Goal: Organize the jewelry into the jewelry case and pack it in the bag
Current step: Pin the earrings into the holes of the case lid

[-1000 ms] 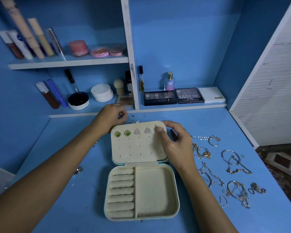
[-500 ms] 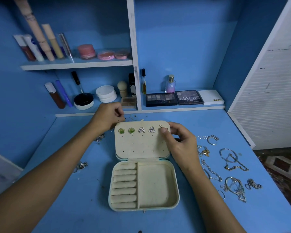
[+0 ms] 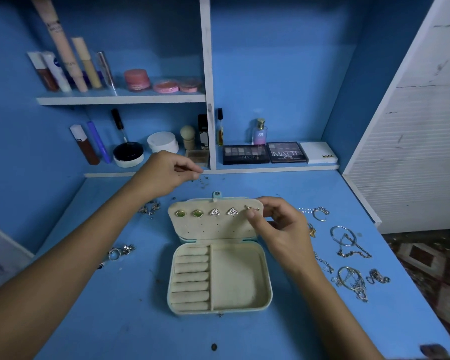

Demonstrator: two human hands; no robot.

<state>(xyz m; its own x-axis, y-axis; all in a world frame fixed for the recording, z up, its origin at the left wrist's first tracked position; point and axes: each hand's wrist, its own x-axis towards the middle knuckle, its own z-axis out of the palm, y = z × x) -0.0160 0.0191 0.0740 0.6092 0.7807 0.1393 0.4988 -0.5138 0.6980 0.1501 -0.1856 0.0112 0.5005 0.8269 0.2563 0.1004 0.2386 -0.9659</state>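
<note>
Right hand (image 3: 278,229) pinches a small earring (image 3: 251,209) at the jewelry case (image 3: 218,255) lid's far-right hole; left hand (image 3: 164,175) pinches something tiny, unclear; a loose pinch may drop it among desk (image 3: 115,320) clutter

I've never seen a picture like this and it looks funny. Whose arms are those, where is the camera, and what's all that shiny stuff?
The arms belong to a person who wears a camera on their head, so you see what they see, looking down at a blue table.

In the middle lies an open jewelry case. Its lid already carries four earrings in a row. The right hand pinches a small gold earring at the lid's top right corner. The left hand hovers behind the case, fingertips pinched together; whether it holds something tiny I cannot tell.

The shiny stuff is jewelry waiting its turn: chains and bracelets on the right, rings on the left. The shelves behind hold makeup.
</note>
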